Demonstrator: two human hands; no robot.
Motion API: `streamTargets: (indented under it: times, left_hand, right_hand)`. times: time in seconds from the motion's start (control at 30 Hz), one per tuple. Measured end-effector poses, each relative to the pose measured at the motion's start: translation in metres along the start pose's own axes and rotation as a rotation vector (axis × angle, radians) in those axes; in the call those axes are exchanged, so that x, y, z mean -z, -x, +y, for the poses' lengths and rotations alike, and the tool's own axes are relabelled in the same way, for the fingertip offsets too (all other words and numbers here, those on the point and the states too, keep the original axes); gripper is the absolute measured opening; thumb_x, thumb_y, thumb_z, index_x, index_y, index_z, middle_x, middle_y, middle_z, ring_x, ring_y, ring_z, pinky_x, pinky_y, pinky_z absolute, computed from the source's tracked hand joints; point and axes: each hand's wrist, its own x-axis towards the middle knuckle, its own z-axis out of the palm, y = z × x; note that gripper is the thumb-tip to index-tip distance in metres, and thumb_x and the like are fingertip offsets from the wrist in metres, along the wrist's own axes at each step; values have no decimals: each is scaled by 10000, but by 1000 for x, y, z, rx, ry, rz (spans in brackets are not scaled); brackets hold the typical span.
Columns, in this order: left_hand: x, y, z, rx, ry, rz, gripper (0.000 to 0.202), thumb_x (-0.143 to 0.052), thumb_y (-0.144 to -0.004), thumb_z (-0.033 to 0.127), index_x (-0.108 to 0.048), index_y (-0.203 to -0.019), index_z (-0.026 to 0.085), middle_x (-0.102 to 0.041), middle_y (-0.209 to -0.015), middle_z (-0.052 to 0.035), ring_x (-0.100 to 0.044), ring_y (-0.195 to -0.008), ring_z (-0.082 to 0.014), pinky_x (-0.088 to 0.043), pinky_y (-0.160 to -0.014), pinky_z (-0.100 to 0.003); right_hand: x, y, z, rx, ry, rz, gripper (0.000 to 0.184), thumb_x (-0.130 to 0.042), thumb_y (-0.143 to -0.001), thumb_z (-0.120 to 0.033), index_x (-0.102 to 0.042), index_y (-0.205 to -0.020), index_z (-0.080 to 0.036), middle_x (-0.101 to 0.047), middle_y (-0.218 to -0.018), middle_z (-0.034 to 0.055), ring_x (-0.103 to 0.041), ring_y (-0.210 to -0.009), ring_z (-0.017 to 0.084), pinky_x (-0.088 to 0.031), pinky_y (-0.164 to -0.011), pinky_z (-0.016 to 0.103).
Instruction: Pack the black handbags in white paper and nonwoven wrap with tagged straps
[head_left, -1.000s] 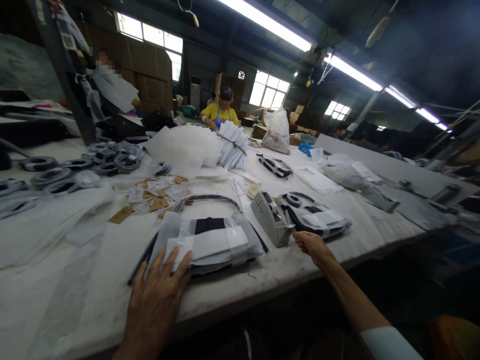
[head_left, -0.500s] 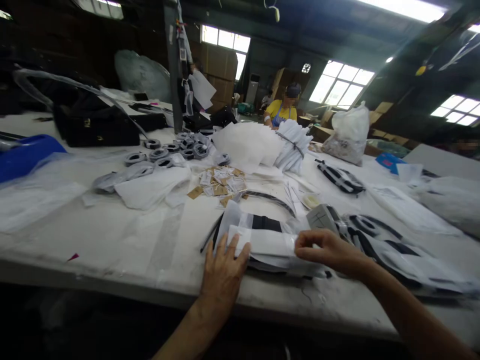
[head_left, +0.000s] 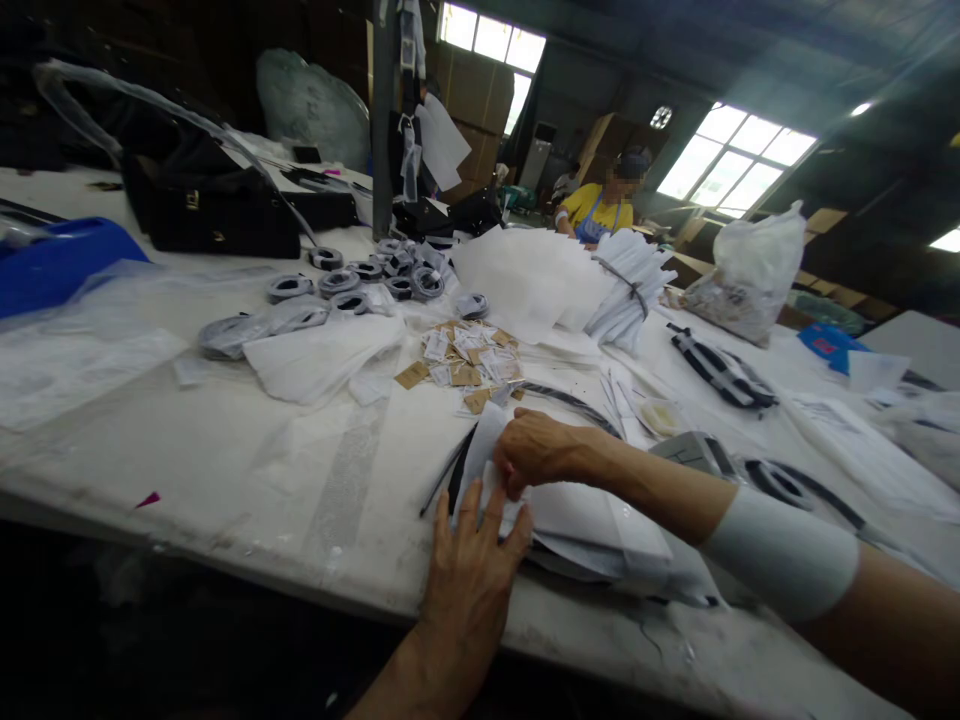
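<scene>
My left hand (head_left: 472,560) lies flat, fingers spread, on the near left end of a white plastic-wrapped package (head_left: 592,525) on the white table (head_left: 225,460). Just beyond it my right hand (head_left: 536,450) has its fingers curled and pressed down on the package's left edge; what they pinch is too small to make out. A black band (head_left: 450,470) pokes out from under the package. A grey tape dispenser (head_left: 690,452) stands to the right, behind my right forearm.
Brown and white tags (head_left: 461,362) lie scattered mid-table, with rolls of grey tape (head_left: 352,285) and white bags (head_left: 540,280) behind. A black case (head_left: 214,215) and a blue bin (head_left: 52,275) stand at the left. A person in yellow (head_left: 600,205) works at the far end.
My right hand has moved left from the tape dispenser across the package to its left edge. My left hand has stayed flat on the package. The view has swung left.
</scene>
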Motion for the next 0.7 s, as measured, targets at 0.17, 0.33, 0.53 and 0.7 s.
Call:
streamTargets:
  times: [0.17,0.33,0.53,0.7]
  left_hand:
    - [3,-1,-1,-4,12,-67,425,-507,-919,218,-550,-1317,363,-545,-1414,-56,-477,-1294,-331,-320,-1060,-582]
    - [3,-4,1,64,58,-23,356,-538,-925,270,-593,-1258,383,-605,-1347,-28,-507,-1259,-298,-321,-1071,-559]
    - [-1,-4,-4,62,80,-47,409,-562,-912,234,-562,-1275,423,-598,-1353,13,-499,-1261,-268,-360,-1030,-509]
    - [7,-8,-10,48,94,-126,465,-633,-865,266,-545,-1289,436,-586,-1359,17,-501,-1259,-267,-382,-1011,-484]
  right_hand:
    - [-5,-3,10,-14,119,170,490,-824,-610,-560,-687,-886,-178,-665,-935,83,-580,-913,268,-385,-829,341]
    - [-17,7,42,-231,-110,301,708,-870,-531,-567,-628,-1071,-179,-620,-1094,93,-570,-987,278,-399,-875,347]
    - [-52,60,66,-641,-378,517,490,-659,-857,-436,-578,-1245,-150,-614,-1224,161,-573,-1112,282,-412,-931,381]
    - [-75,61,50,-548,-567,457,484,-622,-844,-542,-673,-1158,-177,-724,-1066,95,-664,-960,231,-481,-818,297]
